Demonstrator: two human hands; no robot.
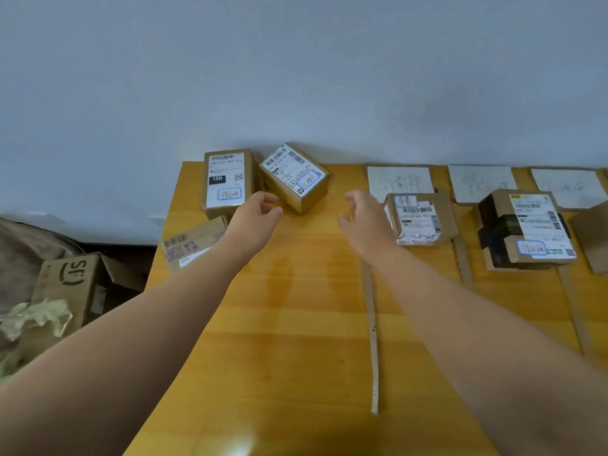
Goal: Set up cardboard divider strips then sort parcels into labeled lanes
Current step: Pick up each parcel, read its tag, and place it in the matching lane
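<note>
A pale wall fills the upper half of the view. Below it a yellow wooden table stands against the wall. To the table's left, on the floor, sits an open brown carton marked "SF", with crumpled paper in front of it.

Unsorted parcels sit at the table's far left. A labelled parcel lies against the wall. A tilted parcel is just beside it on the right, and a flat parcel is nearer, at the table's left edge.

Two sorted parcels lie to the right: a small parcel in the first lane and a black-taped parcel in the second.

Both hands are empty and apart. The left hand has loosely curled fingers and is just beside the tilted parcel's near corner; contact cannot be confirmed. The right hand has spread fingers and is over bare table, just left of the small parcel.

Three white lane cards lie along the wall; their writing is illegible.

Three cardboard divider strips run from near the cards toward the viewer, separating the lanes.
</note>
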